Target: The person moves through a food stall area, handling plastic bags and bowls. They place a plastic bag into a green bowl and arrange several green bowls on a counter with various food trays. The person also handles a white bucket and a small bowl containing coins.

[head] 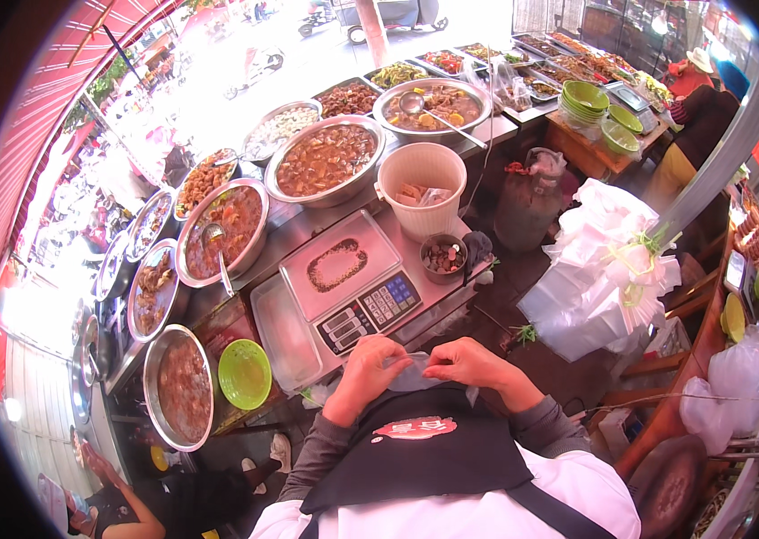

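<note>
Close to my apron, my left hand [371,367] and my right hand [467,364] pinch the top edge of a thin clear plastic bag [413,378], stretched between them. Just beyond my hands lies a digital price scale [369,313] with a keypad and a flat pan [341,259], its pan marked by a dark worn ring. A clear plastic tray [285,337] sits at the scale's left. To its right, a metal bowl [443,258] holds coins, and a white plastic bucket [422,191] behind that contains paper pieces, possibly banknotes.
Steel basins of stew [325,162] curve around the counter, some with ladles [221,259]. A green bowl [245,374] stands at left. White plastic bags [595,283] hang from a slanted metal pole [723,148] at right, near a gas cylinder [529,202]. A person [130,502] is at lower left.
</note>
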Available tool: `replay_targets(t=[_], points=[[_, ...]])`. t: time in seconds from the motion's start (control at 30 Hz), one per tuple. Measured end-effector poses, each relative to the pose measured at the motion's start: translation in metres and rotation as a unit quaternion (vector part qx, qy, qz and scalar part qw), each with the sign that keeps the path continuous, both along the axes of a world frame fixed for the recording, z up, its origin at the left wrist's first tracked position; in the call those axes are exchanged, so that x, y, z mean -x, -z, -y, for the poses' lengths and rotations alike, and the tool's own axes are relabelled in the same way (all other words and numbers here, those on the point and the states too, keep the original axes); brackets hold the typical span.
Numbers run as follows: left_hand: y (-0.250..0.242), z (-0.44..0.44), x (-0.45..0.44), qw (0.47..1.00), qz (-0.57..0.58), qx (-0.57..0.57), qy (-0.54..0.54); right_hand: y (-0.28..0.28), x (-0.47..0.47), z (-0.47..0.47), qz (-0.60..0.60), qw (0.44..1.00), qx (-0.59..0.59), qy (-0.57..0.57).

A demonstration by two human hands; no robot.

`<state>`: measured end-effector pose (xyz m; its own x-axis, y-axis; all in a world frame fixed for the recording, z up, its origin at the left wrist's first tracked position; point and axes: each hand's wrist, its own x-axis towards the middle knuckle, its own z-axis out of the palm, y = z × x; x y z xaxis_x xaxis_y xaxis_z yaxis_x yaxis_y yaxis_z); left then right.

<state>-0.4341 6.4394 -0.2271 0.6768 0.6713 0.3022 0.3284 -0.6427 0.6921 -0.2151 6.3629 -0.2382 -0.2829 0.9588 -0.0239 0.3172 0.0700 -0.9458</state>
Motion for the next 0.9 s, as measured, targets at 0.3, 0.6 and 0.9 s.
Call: replay_targets(t=[0.3, 0.6, 0.9], points=[[0.002, 0.002, -0.004, 1.000, -0.006, 0.002, 0.024, 0.009, 0.003, 0.004, -0.016, 0.995, 0.009, 0.100], [0.000, 0.004, -0.011, 0.998, -0.010, 0.020, 0.065, 0.005, 0.001, 0.015, -0.136, 0.983, 0.116, 0.043], [-0.001, 0.001, 0.000, 0.992, -0.015, 0.095, 0.079, -0.002, 0.007, 0.018, -0.018, 0.988, 0.135, 0.074]])
